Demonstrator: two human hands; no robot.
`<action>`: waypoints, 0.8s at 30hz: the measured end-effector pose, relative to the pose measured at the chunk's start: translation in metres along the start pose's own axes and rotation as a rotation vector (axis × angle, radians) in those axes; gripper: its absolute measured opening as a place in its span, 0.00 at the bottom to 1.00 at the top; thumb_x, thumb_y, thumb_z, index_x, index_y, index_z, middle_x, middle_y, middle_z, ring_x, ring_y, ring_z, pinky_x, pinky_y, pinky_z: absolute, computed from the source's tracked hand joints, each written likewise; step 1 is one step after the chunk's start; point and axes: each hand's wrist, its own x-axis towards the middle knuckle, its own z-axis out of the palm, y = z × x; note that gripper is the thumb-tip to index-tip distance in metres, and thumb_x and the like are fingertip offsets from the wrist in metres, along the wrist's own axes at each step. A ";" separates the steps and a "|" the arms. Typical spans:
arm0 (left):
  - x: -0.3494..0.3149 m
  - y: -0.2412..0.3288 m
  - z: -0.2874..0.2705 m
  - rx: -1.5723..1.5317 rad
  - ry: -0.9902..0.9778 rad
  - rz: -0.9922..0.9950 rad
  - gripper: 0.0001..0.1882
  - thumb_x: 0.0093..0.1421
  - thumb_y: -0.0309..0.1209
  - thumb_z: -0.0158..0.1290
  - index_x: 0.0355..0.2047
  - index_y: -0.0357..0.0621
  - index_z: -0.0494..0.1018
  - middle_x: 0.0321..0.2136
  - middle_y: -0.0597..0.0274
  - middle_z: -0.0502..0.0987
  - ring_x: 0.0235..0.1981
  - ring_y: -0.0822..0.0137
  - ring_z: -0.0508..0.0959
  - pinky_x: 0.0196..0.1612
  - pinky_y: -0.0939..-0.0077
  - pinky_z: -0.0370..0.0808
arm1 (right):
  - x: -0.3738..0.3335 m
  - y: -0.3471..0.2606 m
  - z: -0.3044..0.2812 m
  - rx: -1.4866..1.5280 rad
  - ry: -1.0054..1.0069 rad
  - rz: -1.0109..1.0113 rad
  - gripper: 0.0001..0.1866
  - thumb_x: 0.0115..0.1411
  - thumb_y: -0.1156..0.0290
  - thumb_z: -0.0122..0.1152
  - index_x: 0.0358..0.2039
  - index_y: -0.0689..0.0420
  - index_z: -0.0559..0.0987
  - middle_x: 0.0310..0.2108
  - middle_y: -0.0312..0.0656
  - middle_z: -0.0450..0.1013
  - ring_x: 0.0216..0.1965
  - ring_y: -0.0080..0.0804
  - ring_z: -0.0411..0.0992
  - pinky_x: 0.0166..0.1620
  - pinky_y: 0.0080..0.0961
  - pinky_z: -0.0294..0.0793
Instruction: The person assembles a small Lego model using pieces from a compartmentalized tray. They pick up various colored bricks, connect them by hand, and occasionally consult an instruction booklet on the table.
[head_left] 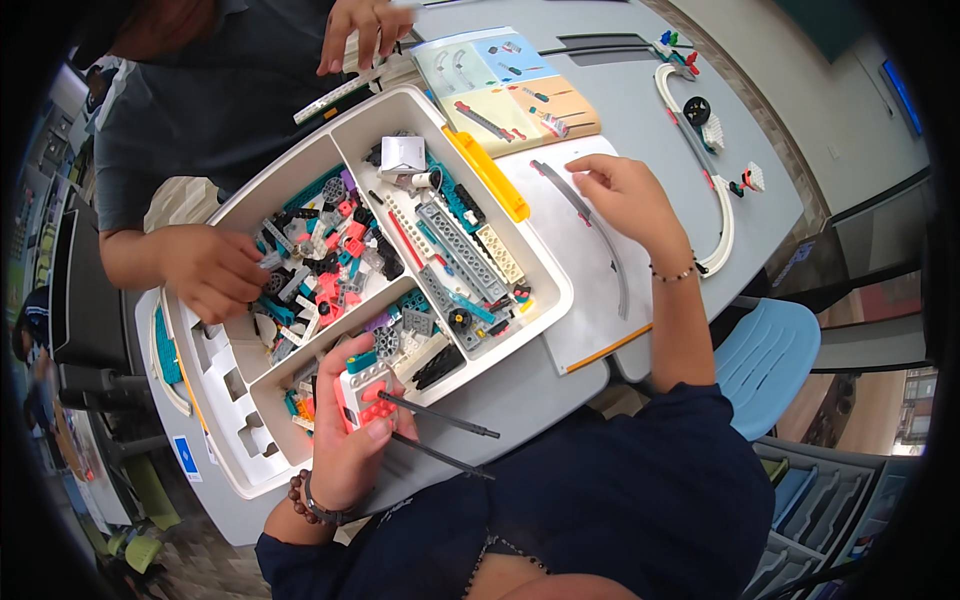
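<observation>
My left hand (pixel 345 440) grips a toy brick assembly (pixel 366 392) in white and coral, with a teal piece on top, over the tray's near corner. Two long black axles (pixel 440 414) stick out of it to the right. My right hand (pixel 630 195) is over the instruction booklet (pixel 560 130), fingers partly stretched toward the page and nothing visible in them. A long curved grey track piece (pixel 600 240) shows on the white page below it, and I cannot tell whether it is printed or real.
A white divided tray (pixel 555 300) with a yellow latch holds many loose bricks. Across it, a co-worker has one hand (pixel 215 275) among the bricks and another hand (pixel 365 30) near the booklet. A white curved track (pixel 725 225) lies at the right. A blue chair (pixel 765 365) stands nearby.
</observation>
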 end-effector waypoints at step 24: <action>-0.003 -0.001 -0.005 -0.131 -0.121 -0.028 0.30 0.48 0.34 0.51 0.49 0.54 0.51 0.36 0.52 0.62 0.28 0.60 0.72 0.32 0.62 0.76 | 0.017 0.044 0.011 -0.046 0.033 0.212 0.24 0.51 0.67 0.49 0.50 0.54 0.65 0.22 0.42 0.72 0.27 0.36 0.71 0.34 0.30 0.68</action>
